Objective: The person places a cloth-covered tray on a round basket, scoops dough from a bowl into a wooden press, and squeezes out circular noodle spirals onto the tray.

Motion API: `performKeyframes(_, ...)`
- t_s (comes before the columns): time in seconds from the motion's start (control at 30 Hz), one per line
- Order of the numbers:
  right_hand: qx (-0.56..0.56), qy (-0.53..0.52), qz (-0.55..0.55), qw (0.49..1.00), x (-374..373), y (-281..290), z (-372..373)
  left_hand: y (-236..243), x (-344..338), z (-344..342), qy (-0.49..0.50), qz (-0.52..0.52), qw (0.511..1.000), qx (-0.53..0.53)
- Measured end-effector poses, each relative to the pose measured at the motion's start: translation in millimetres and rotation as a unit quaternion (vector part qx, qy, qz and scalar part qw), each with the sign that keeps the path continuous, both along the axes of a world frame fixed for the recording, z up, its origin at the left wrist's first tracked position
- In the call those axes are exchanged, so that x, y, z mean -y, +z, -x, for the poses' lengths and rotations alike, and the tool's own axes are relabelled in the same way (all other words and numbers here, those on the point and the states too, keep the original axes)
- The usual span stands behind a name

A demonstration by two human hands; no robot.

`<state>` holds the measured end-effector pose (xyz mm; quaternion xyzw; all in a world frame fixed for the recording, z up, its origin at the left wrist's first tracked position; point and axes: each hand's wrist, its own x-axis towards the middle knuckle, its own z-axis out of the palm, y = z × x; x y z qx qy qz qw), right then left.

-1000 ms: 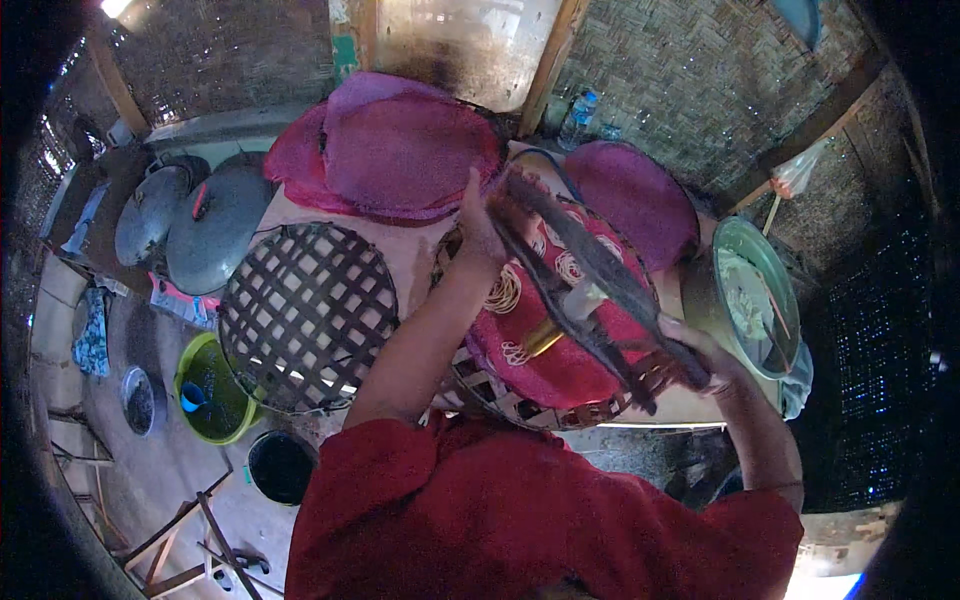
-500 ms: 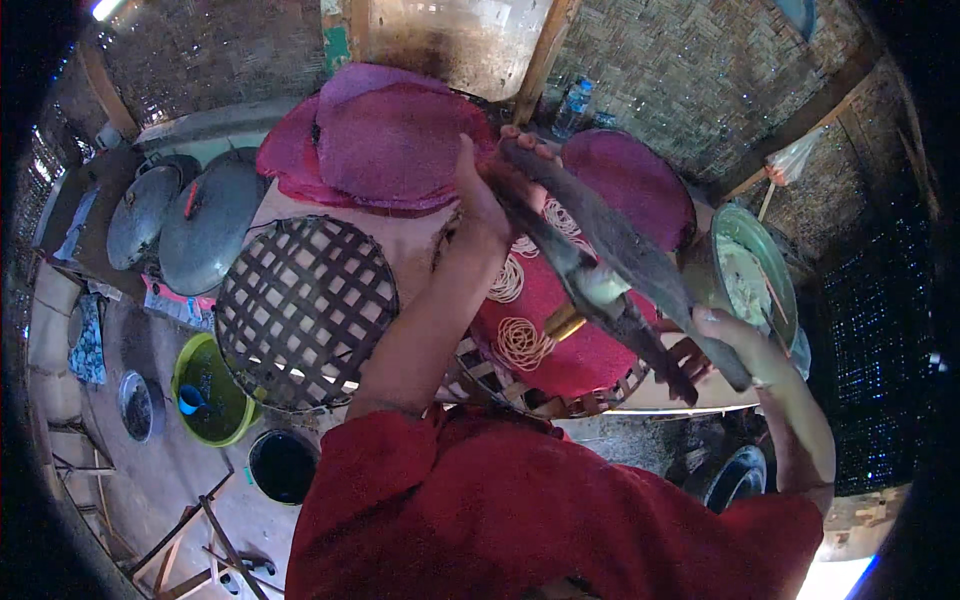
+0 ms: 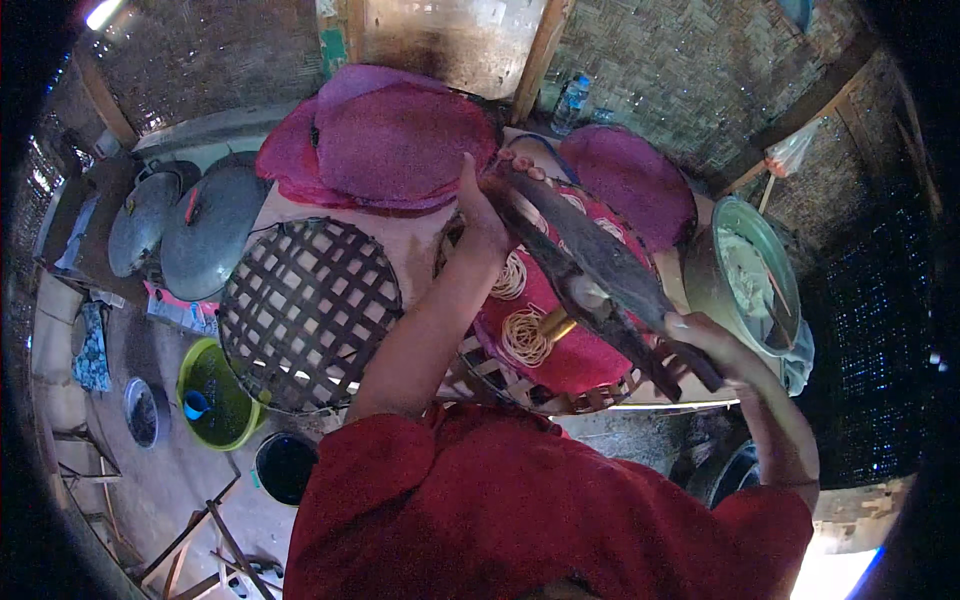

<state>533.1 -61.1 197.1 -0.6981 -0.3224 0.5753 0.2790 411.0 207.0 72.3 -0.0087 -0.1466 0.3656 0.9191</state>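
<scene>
Both my hands hold a dark wooden hand press [image 3: 625, 265] made of two long bars, tilted across the middle of the view. My left hand [image 3: 488, 205] is wrapped round its far end, and my right hand [image 3: 712, 350] grips the near right end. From the press's underside sticks a brass cylinder [image 3: 557, 323], its end over a coil of pale dough strands [image 3: 524, 338]. That coil and several others lie on a round pink sheet [image 3: 580, 362] on a woven tray [image 3: 520, 397]. The press hides part of the sheet and some coils.
An open-weave round tray [image 3: 310, 310] lies to the left. Stacked pink sheets [image 3: 405, 140] are at the back, with another pink round [image 3: 630, 185] to their right. A green tub [image 3: 728, 215] of pale dough stands at right. Buckets and a yellow-green basin [image 3: 185, 365] stand lower left.
The near end of the press and my right hand have moved left. The brass cylinder has shifted slightly left, over the front coil. My left hand keeps its grip.
</scene>
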Motion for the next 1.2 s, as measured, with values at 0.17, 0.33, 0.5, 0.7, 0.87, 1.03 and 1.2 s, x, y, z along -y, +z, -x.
performKeyframes(0.17, -0.026, 0.016, -0.054, 0.998, -13, -45, 2, -13, -35, 1, -0.001, -0.083, 0.997, -0.001)
performKeyframes(0.33, -0.008, -0.023, -0.088, 0.996, -13, -30, -7, 44, -37, 7, 0.013, -0.119, 0.993, -0.006)
performKeyframes(0.5, 0.003, -0.031, -0.037, 0.999, -31, 1, -13, 20, -36, -29, 0.044, -0.046, 0.998, -0.005)
performKeyframes(0.7, 0.049, -0.010, -0.002, 0.999, -51, -27, -39, -3, -60, -51, 0.022, -0.021, 0.999, 0.010)
performKeyframes(0.87, 0.190, -0.010, -0.186, 0.964, -45, -3, -28, 28, -48, -32, 0.044, -0.046, 0.998, 0.002)
performKeyframes(1.03, 0.126, -0.008, -0.047, 0.991, -37, 22, -40, 26, -42, -46, 0.046, -0.022, 0.999, 0.010)
performKeyframes(1.2, 0.196, 0.056, -0.122, 0.971, -51, 4, -43, 37, -56, -43, 0.064, -0.048, 0.997, -0.012)
